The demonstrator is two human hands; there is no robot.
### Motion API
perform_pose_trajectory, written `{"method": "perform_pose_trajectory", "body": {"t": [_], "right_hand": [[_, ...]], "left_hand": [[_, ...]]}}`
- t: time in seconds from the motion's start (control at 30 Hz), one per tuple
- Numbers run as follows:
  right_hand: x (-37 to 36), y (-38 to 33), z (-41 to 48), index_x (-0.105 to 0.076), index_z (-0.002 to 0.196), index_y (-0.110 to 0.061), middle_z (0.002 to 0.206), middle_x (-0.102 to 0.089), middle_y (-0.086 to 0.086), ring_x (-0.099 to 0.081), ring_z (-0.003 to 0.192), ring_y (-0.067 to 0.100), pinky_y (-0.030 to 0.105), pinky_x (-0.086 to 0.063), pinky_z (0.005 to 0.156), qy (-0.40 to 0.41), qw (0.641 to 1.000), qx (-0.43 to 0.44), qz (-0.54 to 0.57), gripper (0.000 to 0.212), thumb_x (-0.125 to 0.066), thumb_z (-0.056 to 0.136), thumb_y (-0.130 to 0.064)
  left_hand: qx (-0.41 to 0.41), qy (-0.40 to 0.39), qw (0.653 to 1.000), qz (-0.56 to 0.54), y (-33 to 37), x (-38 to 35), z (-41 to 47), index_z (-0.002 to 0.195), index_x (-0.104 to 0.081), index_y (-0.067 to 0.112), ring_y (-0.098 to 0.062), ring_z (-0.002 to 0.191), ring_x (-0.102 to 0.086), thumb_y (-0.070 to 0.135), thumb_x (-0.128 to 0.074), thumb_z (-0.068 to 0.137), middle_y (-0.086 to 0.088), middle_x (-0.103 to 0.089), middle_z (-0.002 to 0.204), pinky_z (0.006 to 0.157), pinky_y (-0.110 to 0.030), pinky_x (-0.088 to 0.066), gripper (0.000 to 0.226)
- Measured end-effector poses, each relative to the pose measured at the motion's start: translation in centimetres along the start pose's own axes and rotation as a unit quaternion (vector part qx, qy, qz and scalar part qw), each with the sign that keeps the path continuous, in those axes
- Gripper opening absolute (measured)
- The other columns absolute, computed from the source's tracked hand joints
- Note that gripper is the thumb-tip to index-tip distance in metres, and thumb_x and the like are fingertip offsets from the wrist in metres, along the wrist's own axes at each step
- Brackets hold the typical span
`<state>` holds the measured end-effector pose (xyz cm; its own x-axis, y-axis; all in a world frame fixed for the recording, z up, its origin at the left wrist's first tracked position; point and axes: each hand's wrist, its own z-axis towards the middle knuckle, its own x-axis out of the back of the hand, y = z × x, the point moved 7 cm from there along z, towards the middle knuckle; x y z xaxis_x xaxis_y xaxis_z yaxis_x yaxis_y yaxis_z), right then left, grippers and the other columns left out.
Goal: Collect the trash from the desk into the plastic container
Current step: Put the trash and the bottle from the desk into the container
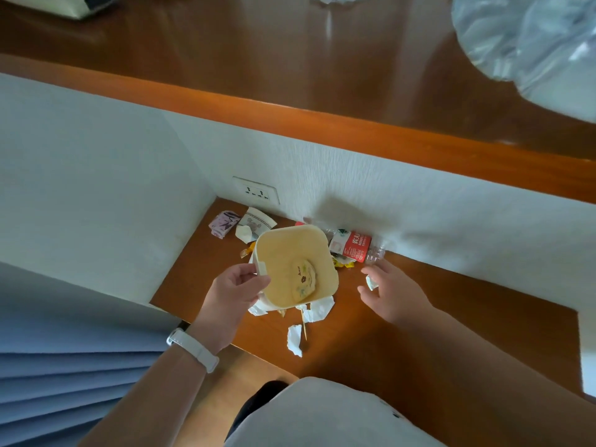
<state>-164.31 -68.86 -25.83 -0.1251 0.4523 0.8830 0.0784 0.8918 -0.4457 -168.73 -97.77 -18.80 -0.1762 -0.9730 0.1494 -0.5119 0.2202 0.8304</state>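
A cream plastic container (322, 243) stands on the low wooden desk (451, 317), with a printed wrapper (303, 279) lying inside it. My left hand (232, 295) grips its near-left rim. My right hand (393, 291) hovers over the desk to the container's right, fingers spread, with a small white scrap (371, 282) at its fingertips. A crushed clear bottle with a red label (354, 246) lies behind the container. Torn white paper pieces (319, 309) and another scrap (295, 340) lie in front. A paper cup (258, 221) and a purple packet (223, 223) sit at the back left.
A white wall with a power socket (256, 191) backs the desk. Above it runs a higher wooden shelf (290, 59) holding a clear plastic bag (529, 43). Blue curtain folds (64, 366) hang at the left. Small yellow wrappers (342, 262) lie beside the bottle.
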Motion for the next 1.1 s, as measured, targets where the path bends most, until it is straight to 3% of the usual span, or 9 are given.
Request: {"method": "perform_pose_trajectory", "body": {"t": [0.23, 0.47, 0.67, 0.9, 1.1], "right_hand": [[-4.1, 4.0, 1.3, -0.049, 0.133, -0.022, 0.139, -0.046, -0.001, -0.049, 0.119, 0.018, 0.030, -0.051, 0.087, -0.070, 0.993, -0.015, -0.098, 0.041, -0.055, 0.094, -0.032], [-5.9, 3.9, 2.1, -0.056, 0.127, -0.017, 0.122, -0.055, 0.001, -0.054, 0.106, 0.016, 0.027, -0.051, 0.081, -0.073, 0.992, -0.004, -0.102, 0.032, -0.053, 0.095, -0.021], [-6.0, 3.6, 1.3, -0.059, 0.119, -0.016, 0.103, -0.058, -0.002, -0.053, 0.089, 0.013, 0.024, -0.047, 0.072, -0.082, 0.993, -0.011, -0.083, 0.024, -0.049, 0.098, -0.021], [-0.5, 1.6, 0.1, -0.063, 0.114, -0.019, 0.104, -0.063, -0.006, -0.055, 0.085, 0.009, 0.025, -0.052, 0.074, 0.035, 0.999, -0.041, 0.001, 0.021, -0.056, 0.095, -0.026], [6.3, -3.8, -0.6, -0.063, 0.111, -0.015, 0.098, -0.066, -0.003, -0.061, 0.079, 0.012, 0.030, -0.055, 0.068, 0.153, 0.984, 0.056, 0.078, 0.025, -0.068, 0.087, -0.018]], "left_hand": [[0.007, 0.024, 1.000, 0.004, -0.3, -0.1, -0.1, 0.115, -0.067, 0.016, -0.022, 0.109, -0.070, 0.019, -0.070, 0.094, -0.008, -0.074, 0.113, 0.074, -0.018, -0.056, 0.021], [0.011, 0.034, 0.999, 0.010, -0.2, 0.1, -0.1, 0.114, -0.067, 0.015, -0.023, 0.110, -0.068, 0.018, -0.069, 0.095, -0.010, -0.073, 0.115, 0.068, -0.015, -0.057, 0.020], [-0.001, 0.029, 0.999, 0.030, 0.3, -0.1, 0.0, 0.117, -0.067, 0.015, -0.023, 0.110, -0.069, 0.019, -0.070, 0.094, -0.006, -0.074, 0.114, 0.074, -0.017, -0.057, 0.024], [-0.008, 0.015, 1.000, 0.025, 1.0, -1.2, -0.5, 0.112, -0.068, 0.016, -0.023, 0.106, -0.070, 0.017, -0.070, 0.094, -0.007, -0.075, 0.110, 0.070, -0.016, -0.056, 0.018], [-0.009, -0.012, 0.999, 0.033, 0.8, -2.1, -1.7, 0.109, -0.067, 0.021, -0.020, 0.106, -0.069, 0.016, -0.069, 0.095, -0.004, -0.074, 0.110, 0.072, -0.017, -0.056, 0.015]]}}
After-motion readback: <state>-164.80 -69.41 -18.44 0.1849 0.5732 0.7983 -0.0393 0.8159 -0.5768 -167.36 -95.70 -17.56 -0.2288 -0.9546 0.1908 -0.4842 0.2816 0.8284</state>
